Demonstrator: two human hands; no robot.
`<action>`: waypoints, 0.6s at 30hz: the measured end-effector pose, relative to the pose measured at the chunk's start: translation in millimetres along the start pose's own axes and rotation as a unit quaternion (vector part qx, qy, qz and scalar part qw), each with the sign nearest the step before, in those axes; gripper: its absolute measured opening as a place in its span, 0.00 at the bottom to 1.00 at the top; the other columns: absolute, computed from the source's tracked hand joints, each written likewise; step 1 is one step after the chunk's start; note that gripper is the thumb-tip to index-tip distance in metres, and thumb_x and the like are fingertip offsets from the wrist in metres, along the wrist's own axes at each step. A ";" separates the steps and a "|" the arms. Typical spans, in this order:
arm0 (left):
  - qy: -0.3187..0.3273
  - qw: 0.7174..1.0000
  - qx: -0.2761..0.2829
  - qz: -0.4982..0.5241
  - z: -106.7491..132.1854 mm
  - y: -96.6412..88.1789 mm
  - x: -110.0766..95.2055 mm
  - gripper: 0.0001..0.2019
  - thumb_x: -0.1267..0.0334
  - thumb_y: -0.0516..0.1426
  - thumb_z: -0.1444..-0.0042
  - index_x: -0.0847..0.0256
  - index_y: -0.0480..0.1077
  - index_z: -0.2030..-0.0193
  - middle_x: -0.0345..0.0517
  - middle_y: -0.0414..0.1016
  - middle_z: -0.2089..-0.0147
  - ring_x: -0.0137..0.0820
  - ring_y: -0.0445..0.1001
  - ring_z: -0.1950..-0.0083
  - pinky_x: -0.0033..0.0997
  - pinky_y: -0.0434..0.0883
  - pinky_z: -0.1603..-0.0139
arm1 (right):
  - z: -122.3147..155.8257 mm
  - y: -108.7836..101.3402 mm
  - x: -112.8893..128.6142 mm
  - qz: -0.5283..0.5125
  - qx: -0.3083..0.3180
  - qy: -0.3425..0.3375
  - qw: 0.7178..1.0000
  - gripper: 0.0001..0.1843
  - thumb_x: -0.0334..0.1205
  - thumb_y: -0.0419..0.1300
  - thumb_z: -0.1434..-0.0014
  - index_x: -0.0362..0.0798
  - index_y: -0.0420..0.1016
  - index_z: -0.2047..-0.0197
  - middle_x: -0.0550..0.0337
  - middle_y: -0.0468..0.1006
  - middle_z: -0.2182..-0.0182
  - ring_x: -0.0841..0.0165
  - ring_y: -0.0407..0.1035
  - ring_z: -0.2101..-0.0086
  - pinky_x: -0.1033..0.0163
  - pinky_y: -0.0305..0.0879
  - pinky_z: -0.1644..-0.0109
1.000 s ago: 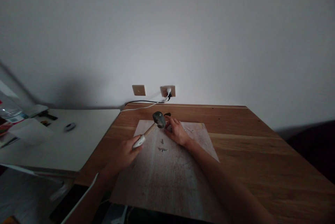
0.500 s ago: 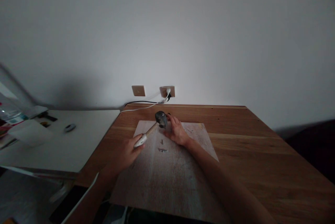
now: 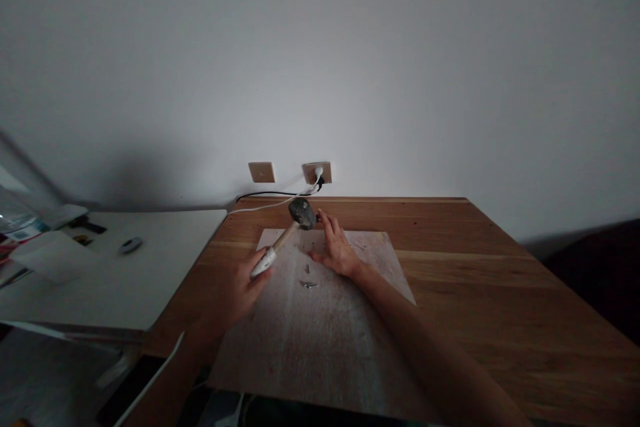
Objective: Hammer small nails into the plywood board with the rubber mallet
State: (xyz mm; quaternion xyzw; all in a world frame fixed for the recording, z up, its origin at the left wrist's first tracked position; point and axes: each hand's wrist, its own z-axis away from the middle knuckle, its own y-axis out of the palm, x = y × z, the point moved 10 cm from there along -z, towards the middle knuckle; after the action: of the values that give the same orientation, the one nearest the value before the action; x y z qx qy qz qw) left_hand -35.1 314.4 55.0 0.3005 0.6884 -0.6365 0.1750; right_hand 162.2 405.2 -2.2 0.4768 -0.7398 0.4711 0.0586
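Observation:
My left hand [image 3: 234, 290] is closed round the pale wooden handle of a hammer [image 3: 285, 237]. Its dark head is raised above the far part of a worn pale board [image 3: 320, 340] lying on the wooden table [image 3: 500, 294]. My right hand [image 3: 336, 248] rests on the board just right of the hammer head, thumb and fingers pinched low near the surface; what they hold is too small to make out. Small metal pieces [image 3: 309, 282] lie on the board between my hands.
A white cable [image 3: 273, 204] runs from a wall socket [image 3: 316, 172] across the table's far edge. To the left stands a white desk [image 3: 115, 274] with a small round object [image 3: 130, 244] and papers. Dark floor shows to the right of the table.
The hammer head dipped toward the board by my right hand, then rose again and sits a little higher and farther left. My right hand has stayed in place.

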 end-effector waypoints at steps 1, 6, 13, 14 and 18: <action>-0.004 1.000 -0.015 0.006 0.6 -4.8 -1.6 0.25 0.53 0.53 0.38 0.62 0.72 0.39 0.49 0.83 0.48 0.42 0.81 0.49 0.36 0.74 0.48 | 0.1 -0.3 -0.6 -0.001 -0.002 0.001 1.000 0.65 0.41 0.71 0.47 0.56 0.27 0.23 0.41 0.56 0.34 0.46 0.57 0.35 0.34 0.60 0.34; 0.006 1.000 -0.020 -0.014 1.9 -4.7 -3.2 0.25 0.52 0.52 0.37 0.62 0.72 0.38 0.50 0.83 0.49 0.42 0.81 0.51 0.35 0.74 0.49 | 0.4 -1.8 -2.7 -0.008 -0.018 0.003 1.000 0.66 0.43 0.71 0.47 0.56 0.26 0.23 0.40 0.55 0.35 0.45 0.57 0.35 0.33 0.61 0.35; 0.022 0.996 0.070 -0.056 4.8 31.7 13.9 0.20 0.59 0.54 0.38 0.57 0.75 0.41 0.51 0.84 0.51 0.42 0.81 0.52 0.34 0.72 0.53 | 0.4 -1.6 1.1 -0.007 -0.013 -0.007 1.000 0.67 0.46 0.73 0.48 0.55 0.27 0.22 0.42 0.58 0.36 0.47 0.60 0.37 0.36 0.61 0.34; 0.023 0.996 0.068 -0.054 4.5 32.0 13.3 0.20 0.60 0.54 0.38 0.57 0.75 0.41 0.51 0.84 0.51 0.42 0.82 0.53 0.34 0.73 0.53 | 0.1 -1.5 1.7 -0.005 -0.011 -0.009 1.000 0.67 0.46 0.73 0.48 0.55 0.27 0.22 0.42 0.58 0.36 0.47 0.59 0.36 0.37 0.61 0.34; 0.033 0.999 0.008 -0.030 1.1 14.0 0.5 0.21 0.57 0.54 0.38 0.58 0.75 0.41 0.51 0.84 0.51 0.42 0.81 0.52 0.36 0.74 0.51 | -1.0 -2.1 2.8 -0.004 -0.011 -0.013 1.000 0.68 0.48 0.74 0.49 0.55 0.28 0.22 0.42 0.56 0.34 0.46 0.56 0.34 0.36 0.59 0.32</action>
State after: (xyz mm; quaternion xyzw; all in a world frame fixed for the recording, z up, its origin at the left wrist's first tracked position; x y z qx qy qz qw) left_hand -26.7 313.6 43.8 0.3015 0.6976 -0.6367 0.1305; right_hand 161.9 403.9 1.2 0.4850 -0.7438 0.4566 0.0557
